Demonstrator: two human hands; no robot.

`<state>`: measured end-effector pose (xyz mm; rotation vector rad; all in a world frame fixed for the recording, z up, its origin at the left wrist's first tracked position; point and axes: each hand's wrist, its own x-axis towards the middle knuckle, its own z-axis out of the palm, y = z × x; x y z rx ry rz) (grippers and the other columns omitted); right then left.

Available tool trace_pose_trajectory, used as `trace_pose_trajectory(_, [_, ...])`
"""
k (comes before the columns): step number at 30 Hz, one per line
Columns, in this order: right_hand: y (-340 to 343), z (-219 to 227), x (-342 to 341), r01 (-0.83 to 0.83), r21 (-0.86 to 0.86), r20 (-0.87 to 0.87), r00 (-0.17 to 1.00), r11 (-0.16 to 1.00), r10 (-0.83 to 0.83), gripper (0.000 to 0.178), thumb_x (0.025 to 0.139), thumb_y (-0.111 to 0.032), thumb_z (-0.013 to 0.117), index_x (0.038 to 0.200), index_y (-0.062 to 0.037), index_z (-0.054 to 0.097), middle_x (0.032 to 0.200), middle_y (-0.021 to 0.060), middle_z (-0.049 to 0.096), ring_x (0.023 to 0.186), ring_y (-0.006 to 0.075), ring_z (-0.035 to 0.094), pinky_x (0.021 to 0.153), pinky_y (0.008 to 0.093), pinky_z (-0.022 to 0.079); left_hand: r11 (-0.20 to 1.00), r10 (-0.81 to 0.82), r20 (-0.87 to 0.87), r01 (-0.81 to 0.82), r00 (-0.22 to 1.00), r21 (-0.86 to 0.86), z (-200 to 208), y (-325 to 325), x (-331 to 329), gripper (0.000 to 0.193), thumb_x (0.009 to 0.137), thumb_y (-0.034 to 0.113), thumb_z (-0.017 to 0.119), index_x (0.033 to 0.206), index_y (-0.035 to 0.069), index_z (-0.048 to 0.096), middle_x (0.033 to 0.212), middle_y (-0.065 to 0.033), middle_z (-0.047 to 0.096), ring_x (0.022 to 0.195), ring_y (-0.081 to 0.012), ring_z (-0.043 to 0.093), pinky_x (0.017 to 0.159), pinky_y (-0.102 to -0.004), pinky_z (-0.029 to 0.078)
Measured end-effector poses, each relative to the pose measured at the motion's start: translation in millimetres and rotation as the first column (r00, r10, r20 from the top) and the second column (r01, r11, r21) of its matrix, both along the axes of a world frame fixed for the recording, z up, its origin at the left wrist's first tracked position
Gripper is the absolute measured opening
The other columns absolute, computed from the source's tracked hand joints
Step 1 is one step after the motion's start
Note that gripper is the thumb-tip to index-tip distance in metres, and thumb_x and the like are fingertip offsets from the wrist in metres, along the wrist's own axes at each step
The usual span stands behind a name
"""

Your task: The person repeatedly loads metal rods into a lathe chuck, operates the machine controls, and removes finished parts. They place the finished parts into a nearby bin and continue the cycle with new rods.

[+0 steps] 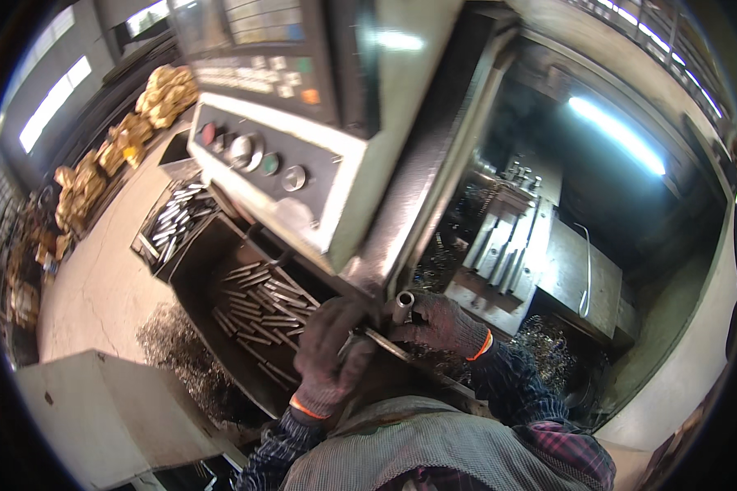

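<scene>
Tube of grey metal (403, 308), open end up, is pinched in dark-gloved right hand (440, 328) | judged stiff, light, possibly oil-slick; best gripped round outer wall | dark-gloved left hand (330, 353) curled, hold cannot be told

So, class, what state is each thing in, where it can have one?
Tube: gripped, open end up
Right hand: gloved, closed
Left hand: gloved, curled, grip unclear
Lamp: lit
Machine bay: open
Screen: too blurred to tell
Bin: uncovered, part-filled
Crate: uncovered, heaped
Shavings: tangled, heaped
</scene>
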<state>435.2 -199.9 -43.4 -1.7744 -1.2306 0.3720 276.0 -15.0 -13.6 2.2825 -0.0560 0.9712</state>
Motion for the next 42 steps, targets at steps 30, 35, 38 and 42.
trace_pose_trajectory(30, [-232,-17,17,0.953,0.278,-0.589,0.069,-0.123,-0.805,0.029,0.101,-0.024,0.070,0.120,-0.0019,0.065,0.085,-0.0008,0.063,0.058,0.0020,0.051,0.049,0.0211,0.040,0.729,-0.094,-0.282,0.259,0.955,0.634,-66,-197,391,0.026,0.095,0.034,0.058,0.108,0.017,0.073,0.112,-0.0094,0.064,0.121,-0.0338,0.052,0.113,-0.0615,0.027])
trace_pose_trajectory(35, [-244,-32,-11,0.963,0.234,-0.602,0.037,-0.131,-0.798,0.033,0.099,-0.029,0.071,0.120,-0.0034,0.066,0.083,-0.0011,0.063,0.051,0.0025,0.048,0.043,0.0203,0.035,0.579,0.352,-0.349,0.091,0.868,0.811,-64,-153,474,0.041,0.099,0.028,0.048,0.132,0.013,0.067,0.156,-0.0183,0.046,0.152,-0.0480,0.024,0.121,-0.0716,0.000])
trace_pose_trajectory(38, [-252,-41,-17,0.959,0.205,-0.637,-0.021,-0.196,-0.770,0.030,0.100,-0.028,0.070,0.119,-0.0041,0.065,0.083,0.0017,0.064,0.046,0.0043,0.047,0.041,0.0197,0.036,0.511,0.357,-0.393,0.175,0.847,0.841,-73,-146,487,0.043,0.097,0.029,0.053,0.136,0.017,0.067,0.155,-0.0138,0.047,0.151,-0.0456,0.026,0.121,-0.0724,0.000])
trace_pose_trajectory(42, [-258,-48,-20,0.962,0.145,-0.704,-0.064,-0.232,-0.708,0.022,0.101,-0.023,0.068,0.116,-0.0060,0.067,0.076,-0.0033,0.061,0.045,0.0024,0.044,0.040,0.0196,0.031,0.408,0.391,-0.387,0.220,0.835,0.886,-88,-164,503,0.043,0.094,0.025,0.059,0.135,0.018,0.068,0.143,-0.0119,0.056,0.145,-0.0410,0.036,0.121,-0.0703,0.004])
